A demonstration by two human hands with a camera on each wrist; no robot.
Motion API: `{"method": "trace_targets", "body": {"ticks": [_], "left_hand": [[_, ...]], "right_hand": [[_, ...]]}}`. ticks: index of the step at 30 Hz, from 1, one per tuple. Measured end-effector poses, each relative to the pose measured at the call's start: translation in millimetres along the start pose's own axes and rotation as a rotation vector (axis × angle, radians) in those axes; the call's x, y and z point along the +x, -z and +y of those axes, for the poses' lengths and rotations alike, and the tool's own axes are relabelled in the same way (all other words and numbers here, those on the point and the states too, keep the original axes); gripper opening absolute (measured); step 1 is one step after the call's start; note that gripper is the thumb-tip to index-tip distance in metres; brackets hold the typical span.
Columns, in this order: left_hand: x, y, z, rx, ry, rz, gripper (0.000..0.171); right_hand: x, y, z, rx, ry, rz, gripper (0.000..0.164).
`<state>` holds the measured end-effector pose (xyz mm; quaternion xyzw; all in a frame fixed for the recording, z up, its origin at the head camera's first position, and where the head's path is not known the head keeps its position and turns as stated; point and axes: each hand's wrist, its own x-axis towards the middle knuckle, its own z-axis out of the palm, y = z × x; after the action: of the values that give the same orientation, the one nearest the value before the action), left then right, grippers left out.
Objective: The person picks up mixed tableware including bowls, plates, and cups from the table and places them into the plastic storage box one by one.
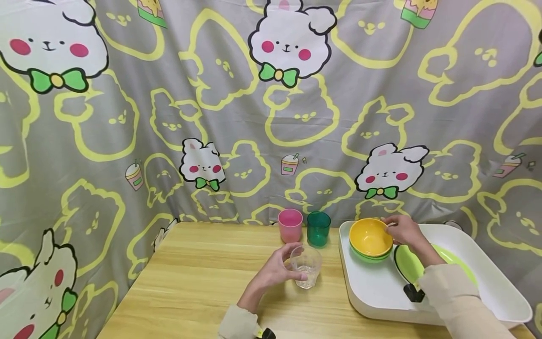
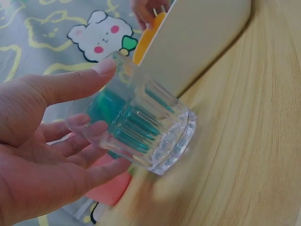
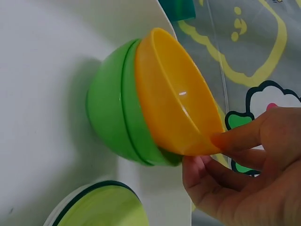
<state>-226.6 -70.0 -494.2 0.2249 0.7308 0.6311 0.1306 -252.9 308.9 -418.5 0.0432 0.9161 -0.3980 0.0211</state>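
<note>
My left hand [image 1: 275,269] holds a clear glass [image 1: 306,268] near the front of two cups, with thumb and fingers on opposite sides of it. The left wrist view shows the ridged lower part and thick base of the glass [image 2: 155,127] beyond the fingers. With thumb and fingertips, my right hand [image 1: 404,231] pinches the rim of a yellow bowl [image 1: 370,238]. That bowl sits tilted in a stack of green bowls [image 3: 113,101], inside a white tray [image 1: 360,287]. The yellow bowl's rim [image 3: 209,134] lies between thumb and fingers in the right wrist view.
Behind the glass stand a pink cup [image 1: 290,226] and a dark green cup [image 1: 318,229], side by side on the wooden table [image 1: 190,273]. Green plates [image 1: 408,266] lie in the tray, partly behind the right forearm. A patterned curtain [image 1: 241,117] hangs at the back.
</note>
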Motion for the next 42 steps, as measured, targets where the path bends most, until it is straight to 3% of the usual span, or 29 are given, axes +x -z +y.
{"method": "trace_targets", "body": {"ticks": [9, 17, 24, 31, 42], "left_hand": [[-0.2, 0.3, -2.0, 0.004, -0.009, -0.011, 0.08], [0.5, -1.1, -5.2, -0.011, -0.036, 0.009, 0.079], [-0.5, -1.2, -4.3, 0.007, -0.055, 0.021, 0.077], [-3.3, 1.5, 0.5, -0.028, -0.043, 0.057, 0.076], [-4.4, 8.8, 19.2, 0.001, -0.106, 0.089, 0.078]], "right_hand": [[-1, 1, 5, -0.015, 0.014, 0.021, 0.034], [-19, 4, -9, -0.202, 0.12, 0.11, 0.037], [-39, -15, -17, -0.096, 0.217, 0.173, 0.037], [-49, -32, -25, -0.02, 0.252, 0.186, 0.042], [-62, -44, -36, 0.09, 0.289, 0.234, 0.049]]}}
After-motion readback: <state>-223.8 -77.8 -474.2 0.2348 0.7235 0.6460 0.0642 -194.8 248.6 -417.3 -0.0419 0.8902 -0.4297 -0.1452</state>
